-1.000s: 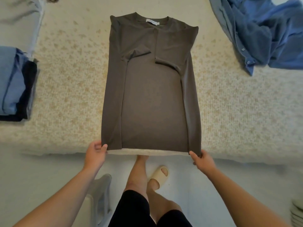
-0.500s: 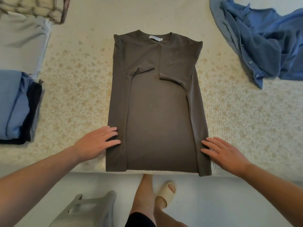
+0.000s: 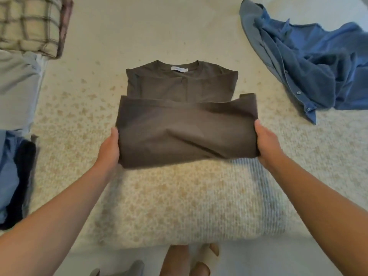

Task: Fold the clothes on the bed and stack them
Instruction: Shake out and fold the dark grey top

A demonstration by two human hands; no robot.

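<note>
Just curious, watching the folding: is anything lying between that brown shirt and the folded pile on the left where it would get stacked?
Nothing visible. Both hands, left and right, hold the brown shirt, and only bare bedspread lies between it and the folded pile. The blue shirt lies on the other side.

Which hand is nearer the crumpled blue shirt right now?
Right. The right hand grips the brown shirt's right edge, below-left of the blue shirt; the left hand holds the opposite edge, farther away.
</note>
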